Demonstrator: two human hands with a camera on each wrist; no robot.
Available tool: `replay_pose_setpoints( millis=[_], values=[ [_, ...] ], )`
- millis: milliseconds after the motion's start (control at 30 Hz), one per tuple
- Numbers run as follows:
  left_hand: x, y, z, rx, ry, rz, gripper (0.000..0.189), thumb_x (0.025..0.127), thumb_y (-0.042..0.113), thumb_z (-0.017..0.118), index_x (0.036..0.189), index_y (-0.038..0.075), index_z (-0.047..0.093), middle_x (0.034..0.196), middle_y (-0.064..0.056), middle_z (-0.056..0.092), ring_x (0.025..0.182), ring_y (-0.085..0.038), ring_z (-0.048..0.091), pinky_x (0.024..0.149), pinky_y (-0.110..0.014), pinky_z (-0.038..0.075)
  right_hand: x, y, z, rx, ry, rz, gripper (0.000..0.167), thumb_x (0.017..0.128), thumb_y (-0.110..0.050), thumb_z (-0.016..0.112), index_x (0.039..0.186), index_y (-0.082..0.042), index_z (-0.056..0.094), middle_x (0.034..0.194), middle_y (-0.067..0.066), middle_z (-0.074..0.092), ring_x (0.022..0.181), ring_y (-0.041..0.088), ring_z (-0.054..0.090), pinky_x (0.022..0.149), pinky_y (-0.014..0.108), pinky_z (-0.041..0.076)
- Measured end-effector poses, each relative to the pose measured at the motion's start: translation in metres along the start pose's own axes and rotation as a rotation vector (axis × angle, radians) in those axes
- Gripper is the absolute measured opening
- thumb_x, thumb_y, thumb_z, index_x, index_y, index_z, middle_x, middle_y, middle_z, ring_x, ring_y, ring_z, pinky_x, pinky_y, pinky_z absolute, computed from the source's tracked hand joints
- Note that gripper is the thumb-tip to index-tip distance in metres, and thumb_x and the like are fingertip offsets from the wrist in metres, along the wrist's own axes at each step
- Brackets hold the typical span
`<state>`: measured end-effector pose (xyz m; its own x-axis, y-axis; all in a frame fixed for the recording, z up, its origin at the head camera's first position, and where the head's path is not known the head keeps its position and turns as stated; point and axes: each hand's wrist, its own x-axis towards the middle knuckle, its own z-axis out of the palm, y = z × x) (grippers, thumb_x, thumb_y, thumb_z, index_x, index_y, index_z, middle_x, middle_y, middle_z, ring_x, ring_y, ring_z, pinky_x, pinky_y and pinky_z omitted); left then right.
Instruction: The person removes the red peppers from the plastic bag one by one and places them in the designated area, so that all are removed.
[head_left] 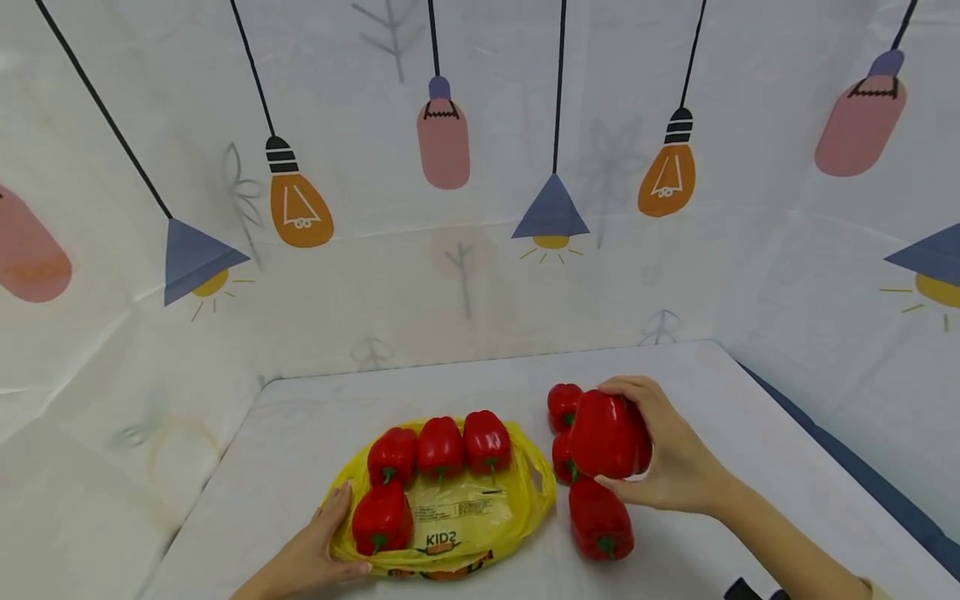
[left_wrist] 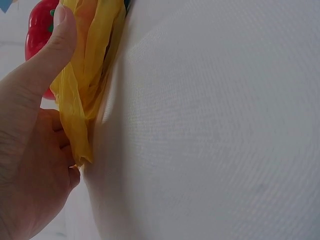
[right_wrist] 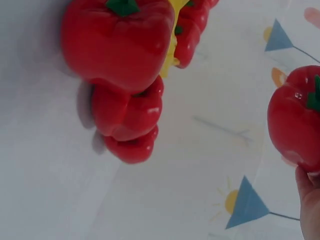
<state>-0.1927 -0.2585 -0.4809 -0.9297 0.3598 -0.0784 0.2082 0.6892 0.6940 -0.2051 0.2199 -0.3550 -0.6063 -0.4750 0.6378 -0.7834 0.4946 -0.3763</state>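
Dim in both wrist views; glinting on glossy red bell pepper (right_wrist: 290, 122) in right hand (head_left: 678, 467); softly shadowed on white worktop (left_wrist: 215, 125) beside left hand (left_wrist: 30, 160).

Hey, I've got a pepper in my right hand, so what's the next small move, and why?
Probably carry the held pepper leftward and lower it onto the bare part of the yellow bag. Your right hand grips it above the table, four other peppers sit on the bag with room beside them, and your left hand holds its edge.
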Motion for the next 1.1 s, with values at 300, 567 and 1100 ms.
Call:
replay_pose_setpoints(
  millis=[300,567,1100],
  values=[
    [0.000,0.000,-0.001,0.050,-0.015,-0.031,0.115,0.075,0.041,0.081,0.148,-0.012,0.010,0.153,-0.033,0.010,0.139,-0.051,0.003,0.106,-0.066,0.010,-0.006,0.009,-0.011,-0.080,0.024,0.010,0.107,0.046,-0.012,0.096,0.135,0.001,0.039,0.133,0.009,0.044,0.119,0.014,0.042,0.073,0.031,0.057],
    [0.001,0.001,-0.001,0.060,-0.019,-0.027,0.115,0.075,0.042,0.081,0.148,-0.013,0.010,0.152,-0.033,0.010,0.139,-0.052,0.003,0.107,-0.065,0.009,-0.011,0.022,-0.021,-0.149,0.038,0.026,0.108,0.043,-0.011,0.097,0.134,0.003,0.041,0.132,0.010,0.045,0.120,0.013,0.041,0.074,0.032,0.057],
    [0.000,0.001,0.000,-0.003,-0.010,-0.014,0.116,0.074,0.039,0.082,0.148,-0.012,0.009,0.153,-0.032,0.007,0.140,-0.050,-0.002,0.090,0.000,-0.009,-0.017,0.052,-0.030,-0.218,0.089,-0.005,0.109,0.038,-0.008,0.097,0.132,0.003,0.043,0.126,0.012,0.050,0.116,0.007,0.040,0.068,0.026,0.056]
  ],
)
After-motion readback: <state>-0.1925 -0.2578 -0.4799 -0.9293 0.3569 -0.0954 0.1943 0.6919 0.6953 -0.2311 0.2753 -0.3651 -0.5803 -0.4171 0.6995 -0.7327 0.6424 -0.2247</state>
